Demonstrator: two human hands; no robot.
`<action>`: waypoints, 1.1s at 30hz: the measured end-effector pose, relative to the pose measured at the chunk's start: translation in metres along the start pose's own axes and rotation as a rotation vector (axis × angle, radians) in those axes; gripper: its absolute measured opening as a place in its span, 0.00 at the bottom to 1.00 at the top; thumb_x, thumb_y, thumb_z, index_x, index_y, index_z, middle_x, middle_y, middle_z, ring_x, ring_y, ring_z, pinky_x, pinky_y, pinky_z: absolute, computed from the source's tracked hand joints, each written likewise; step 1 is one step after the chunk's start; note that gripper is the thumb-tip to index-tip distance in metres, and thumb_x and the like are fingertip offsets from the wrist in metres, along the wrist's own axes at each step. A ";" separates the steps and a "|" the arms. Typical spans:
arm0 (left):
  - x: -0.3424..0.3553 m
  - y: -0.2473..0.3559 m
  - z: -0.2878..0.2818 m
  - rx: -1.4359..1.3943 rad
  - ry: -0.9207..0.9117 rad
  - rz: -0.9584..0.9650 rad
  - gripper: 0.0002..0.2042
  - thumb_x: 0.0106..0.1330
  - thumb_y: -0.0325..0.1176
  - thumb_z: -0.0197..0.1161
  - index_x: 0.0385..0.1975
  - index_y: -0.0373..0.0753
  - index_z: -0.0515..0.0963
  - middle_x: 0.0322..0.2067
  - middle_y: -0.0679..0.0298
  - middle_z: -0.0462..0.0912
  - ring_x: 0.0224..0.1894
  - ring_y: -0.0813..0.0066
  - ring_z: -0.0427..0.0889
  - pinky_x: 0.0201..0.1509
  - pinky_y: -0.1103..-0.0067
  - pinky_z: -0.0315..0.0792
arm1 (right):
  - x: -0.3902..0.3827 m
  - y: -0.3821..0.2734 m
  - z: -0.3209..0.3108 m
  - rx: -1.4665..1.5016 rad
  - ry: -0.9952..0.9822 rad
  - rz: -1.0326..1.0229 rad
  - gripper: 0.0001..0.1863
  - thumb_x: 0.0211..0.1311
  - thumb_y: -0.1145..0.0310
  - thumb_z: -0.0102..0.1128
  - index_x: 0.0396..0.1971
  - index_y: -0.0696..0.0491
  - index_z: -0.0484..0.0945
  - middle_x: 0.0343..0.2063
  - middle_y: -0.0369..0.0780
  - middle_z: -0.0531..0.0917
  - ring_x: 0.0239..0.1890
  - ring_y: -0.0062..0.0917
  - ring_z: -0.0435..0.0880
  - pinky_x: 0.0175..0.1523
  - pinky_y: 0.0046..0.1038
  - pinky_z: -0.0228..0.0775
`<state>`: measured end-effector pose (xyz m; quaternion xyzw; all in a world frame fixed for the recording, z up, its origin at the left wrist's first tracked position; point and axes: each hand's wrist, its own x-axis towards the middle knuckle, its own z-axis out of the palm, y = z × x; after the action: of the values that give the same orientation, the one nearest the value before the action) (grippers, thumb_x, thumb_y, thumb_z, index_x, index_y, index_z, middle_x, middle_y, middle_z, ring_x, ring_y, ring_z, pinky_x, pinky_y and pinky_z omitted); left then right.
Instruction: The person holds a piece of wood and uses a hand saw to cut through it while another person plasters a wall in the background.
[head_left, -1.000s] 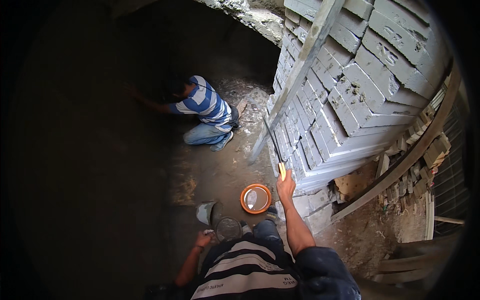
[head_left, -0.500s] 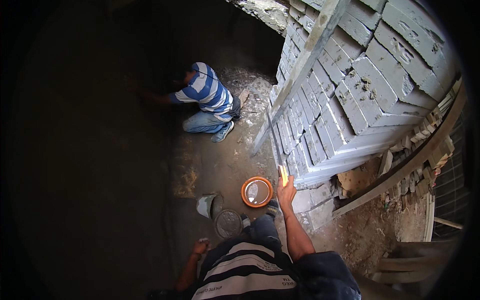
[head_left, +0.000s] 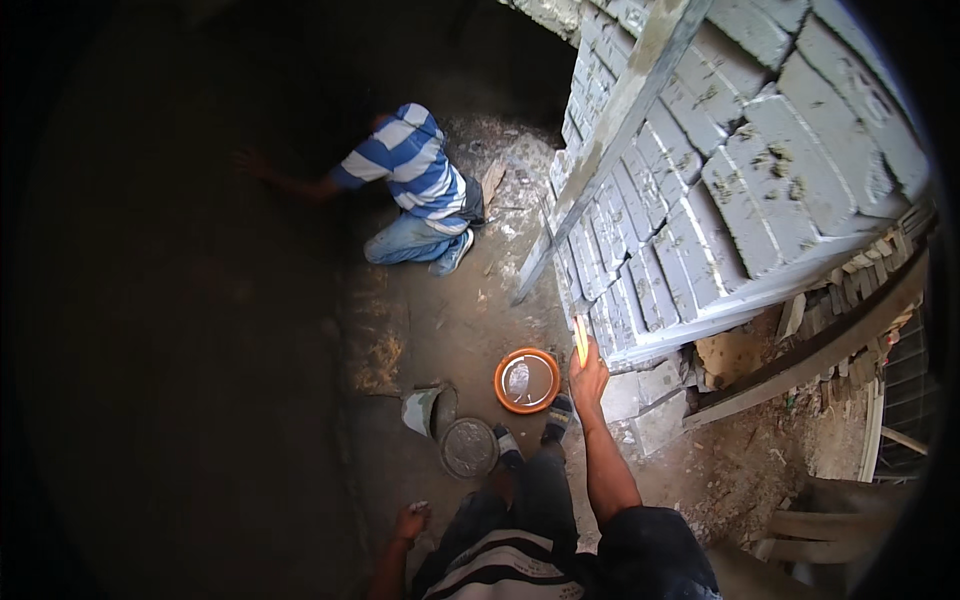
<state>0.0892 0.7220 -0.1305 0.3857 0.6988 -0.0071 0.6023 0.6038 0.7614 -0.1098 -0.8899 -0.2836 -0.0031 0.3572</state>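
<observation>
Head view: my right hand (head_left: 589, 378) grips yellow-handled tool (head_left: 581, 342), right of orange basin (head_left: 525, 409); held by handle, likely keeping fingers off far end. Left hand (head_left: 411, 521), below-left of basin, curled; cannot tell whether loaded. Grey blocks (head_left: 772, 185) stacked upper right of basin.

Right grip (head_left: 589, 380) round a yellow handle (head_left: 581, 342) — grey block stack (head_left: 690, 205) just beside, orange-rimmed basin (head_left: 499, 385) to the left

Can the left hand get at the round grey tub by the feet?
Probably, by bending down: nothing visible stands between the left hand and the grey tub on the ground, ahead and to its right.
</observation>
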 end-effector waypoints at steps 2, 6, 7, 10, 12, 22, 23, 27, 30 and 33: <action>0.003 -0.022 -0.007 0.034 -0.009 0.028 0.14 0.61 0.36 0.62 0.43 0.34 0.80 0.32 0.62 0.82 0.31 0.75 0.78 0.32 0.76 0.73 | -0.009 0.034 0.035 -0.098 -0.116 -0.010 0.18 0.58 0.67 0.60 0.48 0.53 0.71 0.22 0.54 0.80 0.28 0.52 0.80 0.34 0.48 0.71; 0.008 -0.066 -0.023 0.258 -0.002 -0.274 0.17 0.63 0.37 0.64 0.44 0.30 0.78 0.33 0.58 0.81 0.34 0.73 0.80 0.37 0.75 0.74 | -0.007 0.049 0.070 -0.113 -0.313 0.176 0.18 0.59 0.63 0.59 0.48 0.54 0.75 0.21 0.55 0.80 0.27 0.50 0.82 0.34 0.47 0.72; 0.004 -0.071 -0.020 0.226 0.005 -0.312 0.18 0.65 0.39 0.61 0.48 0.32 0.76 0.35 0.58 0.82 0.35 0.71 0.81 0.38 0.74 0.75 | -0.014 0.048 0.076 -0.127 -0.323 0.180 0.19 0.60 0.61 0.58 0.49 0.54 0.76 0.22 0.54 0.81 0.27 0.49 0.82 0.35 0.44 0.74; -0.016 -0.076 -0.006 0.156 -0.005 -0.410 0.20 0.68 0.42 0.58 0.55 0.37 0.72 0.39 0.59 0.82 0.36 0.68 0.82 0.41 0.71 0.76 | -0.027 0.039 0.069 0.047 -0.181 0.239 0.20 0.60 0.60 0.59 0.50 0.54 0.76 0.21 0.52 0.81 0.25 0.48 0.82 0.34 0.42 0.74; -0.013 -0.076 -0.001 0.123 -0.022 -0.435 0.22 0.64 0.42 0.62 0.53 0.34 0.73 0.37 0.59 0.81 0.34 0.70 0.81 0.41 0.70 0.75 | -0.019 0.021 0.058 0.073 -0.105 0.202 0.22 0.61 0.61 0.59 0.54 0.53 0.75 0.31 0.51 0.84 0.33 0.45 0.84 0.40 0.38 0.75; 0.043 -0.147 0.009 0.758 -0.040 0.588 0.13 0.65 0.36 0.58 0.45 0.38 0.79 0.37 0.59 0.84 0.38 0.68 0.82 0.43 0.74 0.75 | 0.031 -0.021 0.034 0.429 0.108 0.204 0.19 0.60 0.69 0.62 0.52 0.55 0.76 0.41 0.50 0.84 0.40 0.41 0.85 0.44 0.33 0.75; 0.043 -0.136 0.016 0.616 -0.030 0.590 0.13 0.65 0.36 0.58 0.45 0.38 0.79 0.37 0.59 0.84 0.37 0.69 0.82 0.42 0.75 0.75 | 0.033 -0.027 0.027 0.404 0.124 0.183 0.17 0.63 0.68 0.60 0.51 0.57 0.76 0.41 0.47 0.84 0.42 0.25 0.82 0.48 0.28 0.72; 0.023 -0.041 0.041 0.101 -0.113 -0.055 0.17 0.70 0.38 0.55 0.54 0.38 0.73 0.42 0.62 0.81 0.41 0.74 0.81 0.44 0.75 0.74 | 0.033 -0.011 0.007 0.199 0.171 0.090 0.18 0.59 0.68 0.64 0.50 0.52 0.77 0.32 0.50 0.84 0.31 0.41 0.85 0.36 0.36 0.75; 0.020 -0.037 0.041 0.165 -0.095 0.000 0.17 0.69 0.39 0.56 0.52 0.35 0.75 0.34 0.63 0.82 0.33 0.77 0.81 0.36 0.79 0.74 | 0.016 0.006 -0.002 -0.003 0.073 0.115 0.18 0.58 0.67 0.64 0.50 0.50 0.78 0.28 0.49 0.84 0.28 0.43 0.84 0.34 0.37 0.74; 0.024 -0.044 0.043 0.257 -0.100 -0.008 0.17 0.68 0.38 0.57 0.52 0.34 0.75 0.33 0.63 0.83 0.32 0.74 0.81 0.36 0.78 0.74 | -0.002 0.021 -0.002 -0.067 0.094 0.006 0.22 0.56 0.70 0.64 0.53 0.51 0.76 0.23 0.48 0.83 0.21 0.42 0.81 0.32 0.37 0.73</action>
<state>0.1014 0.6837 -0.1820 0.4558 0.6628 -0.1184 0.5822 0.6136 0.7466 -0.1220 -0.9012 -0.2634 -0.0535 0.3400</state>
